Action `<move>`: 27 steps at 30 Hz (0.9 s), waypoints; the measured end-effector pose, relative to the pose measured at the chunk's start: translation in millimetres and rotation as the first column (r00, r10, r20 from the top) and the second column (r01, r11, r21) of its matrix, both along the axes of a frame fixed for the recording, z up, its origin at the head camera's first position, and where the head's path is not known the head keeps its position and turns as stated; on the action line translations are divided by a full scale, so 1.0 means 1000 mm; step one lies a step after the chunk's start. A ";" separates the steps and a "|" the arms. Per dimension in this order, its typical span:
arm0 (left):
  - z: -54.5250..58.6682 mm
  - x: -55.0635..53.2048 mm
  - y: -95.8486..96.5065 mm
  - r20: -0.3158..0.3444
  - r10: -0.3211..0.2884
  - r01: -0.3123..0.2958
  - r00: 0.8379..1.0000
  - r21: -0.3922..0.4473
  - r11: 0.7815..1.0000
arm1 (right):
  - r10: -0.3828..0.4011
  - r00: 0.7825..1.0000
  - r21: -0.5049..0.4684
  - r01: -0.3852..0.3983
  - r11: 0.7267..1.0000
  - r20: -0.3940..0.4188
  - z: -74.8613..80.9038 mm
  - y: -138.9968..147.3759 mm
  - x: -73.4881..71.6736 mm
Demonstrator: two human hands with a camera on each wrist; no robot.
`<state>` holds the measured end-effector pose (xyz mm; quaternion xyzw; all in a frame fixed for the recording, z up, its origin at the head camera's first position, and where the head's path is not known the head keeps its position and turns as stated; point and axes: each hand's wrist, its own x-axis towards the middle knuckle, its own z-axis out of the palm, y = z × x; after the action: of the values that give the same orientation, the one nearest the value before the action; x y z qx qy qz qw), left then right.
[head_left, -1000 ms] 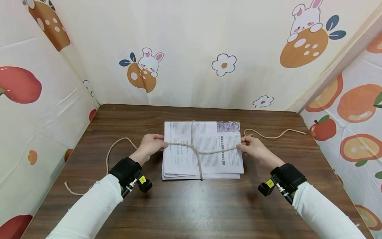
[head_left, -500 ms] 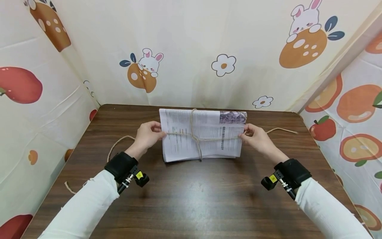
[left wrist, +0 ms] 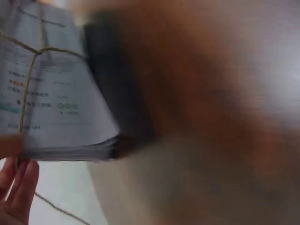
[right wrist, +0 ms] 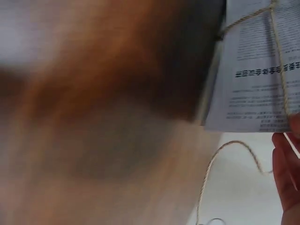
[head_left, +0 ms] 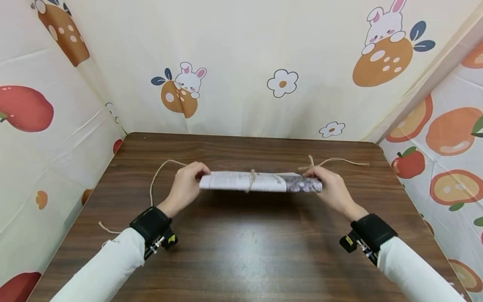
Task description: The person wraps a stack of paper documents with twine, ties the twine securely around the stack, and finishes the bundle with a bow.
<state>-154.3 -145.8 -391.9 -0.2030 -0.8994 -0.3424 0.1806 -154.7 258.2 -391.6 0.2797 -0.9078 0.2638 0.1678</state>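
Observation:
A stack of folded newspapers (head_left: 226,182) is tipped up off the table, so the head view catches it nearly edge-on. Beige twine (head_left: 252,178) crosses it both ways, and the crossing shows on the printed face in the left wrist view. My left hand (head_left: 185,186) grips the stack's left end, thumb on the printed face and fingers behind. At the opposite end, my right hand (head_left: 333,188) grips it in a similar way. A loose length of twine (head_left: 152,184) trails from the left side, and another twine end (head_left: 339,159) lies behind the right hand. The stack's underside is hidden.
The brown wooden table (head_left: 241,260) spreads beneath the stack and both forearms. A cream curtain (head_left: 234,50) with printed rabbits and flowers hangs behind the table's far edge. Patterned sheets (head_left: 453,197) border the sides.
The newspaper stack was lying flat; both hands have raised it and tilted it until its face is nearly out of the head view. The loose twine ends have shifted with it.

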 end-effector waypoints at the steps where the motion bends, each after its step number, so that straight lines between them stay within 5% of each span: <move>1: -0.005 0.006 -0.001 -0.012 -0.038 0.038 0.999 -0.039 0.999 | 0.033 0.999 0.023 -0.033 0.999 -0.020 -0.005 0.002 0.005; 3: -0.015 0.019 -0.004 -0.014 -0.112 0.109 0.994 -0.139 0.984 | 0.095 0.994 0.076 -0.092 0.993 -0.047 -0.017 0.006 0.017; 6: -0.028 0.038 -0.006 0.017 -0.207 0.202 0.978 -0.298 0.933 | 0.176 0.982 0.153 -0.163 0.975 -0.071 -0.035 0.008 0.033; 10: -0.041 0.056 -0.007 0.070 -0.252 0.258 0.965 -0.408 0.876 | 0.199 0.978 0.203 -0.184 0.962 -0.057 -0.051 0.009 0.048; 27: -0.044 0.066 -0.004 0.078 -0.202 0.216 0.976 -0.432 0.876 | 0.101 0.995 0.257 -0.097 0.962 -0.003 -0.052 0.009 0.060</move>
<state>-88.0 -149.5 -435.9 -0.3288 -0.9287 -0.1522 0.0786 -95.0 267.2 -443.1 0.3463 -0.9177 0.1500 0.1242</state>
